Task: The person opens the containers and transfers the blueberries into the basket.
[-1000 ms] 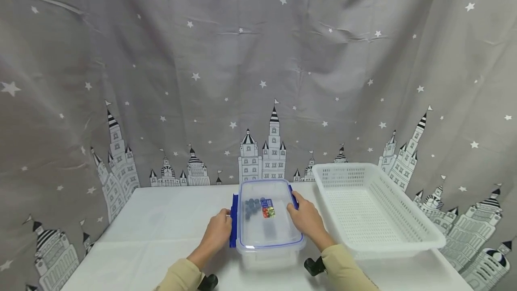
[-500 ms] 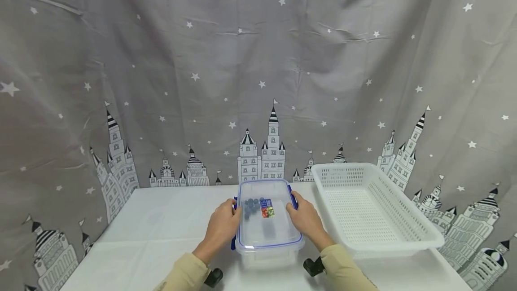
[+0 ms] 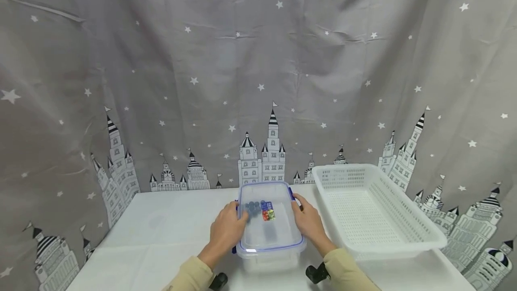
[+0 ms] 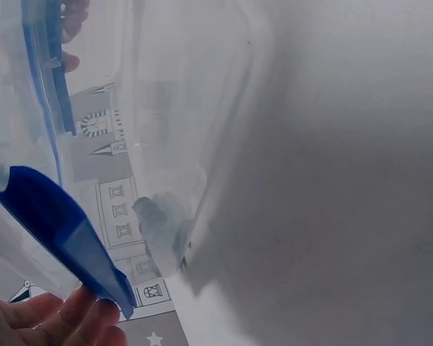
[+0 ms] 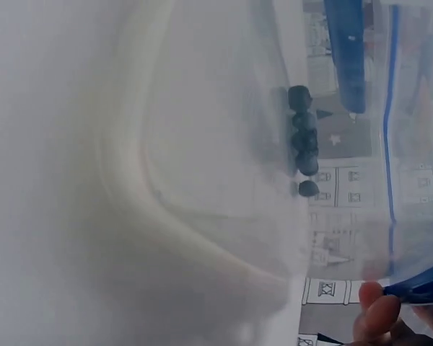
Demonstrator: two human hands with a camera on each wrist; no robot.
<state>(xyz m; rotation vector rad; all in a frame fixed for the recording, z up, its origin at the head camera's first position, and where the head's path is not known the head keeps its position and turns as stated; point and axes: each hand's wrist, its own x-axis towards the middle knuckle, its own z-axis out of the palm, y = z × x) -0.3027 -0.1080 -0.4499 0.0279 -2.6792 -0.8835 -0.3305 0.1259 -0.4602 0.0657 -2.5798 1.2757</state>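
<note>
A clear plastic box with a blue-rimmed lid [image 3: 269, 235] stands on the white table, near its front edge. Several dark blue balls [image 3: 252, 207] and a coloured sticker [image 3: 267, 211] show through the lid. My left hand [image 3: 227, 231] grips the box's left edge, thumb on the lid. In the left wrist view its fingers [image 4: 50, 321] touch the blue left latch [image 4: 61, 231]. My right hand [image 3: 308, 221] holds the right edge at the right latch [image 3: 291, 193]. In the right wrist view a fingertip [image 5: 379, 317] presses that blue latch [image 5: 426, 288], and the balls [image 5: 302, 140] lie beyond.
An empty white perforated basket [image 3: 420, 237] stands just right of the box, close to my right forearm. The white table [image 3: 161, 232] stretches away to the left. A grey curtain with stars and castles [image 3: 258, 80] hangs behind the table.
My left hand has slid right from beside the left latch onto the lid's edge, and the latch is now covered. The right hand has barely moved.
</note>
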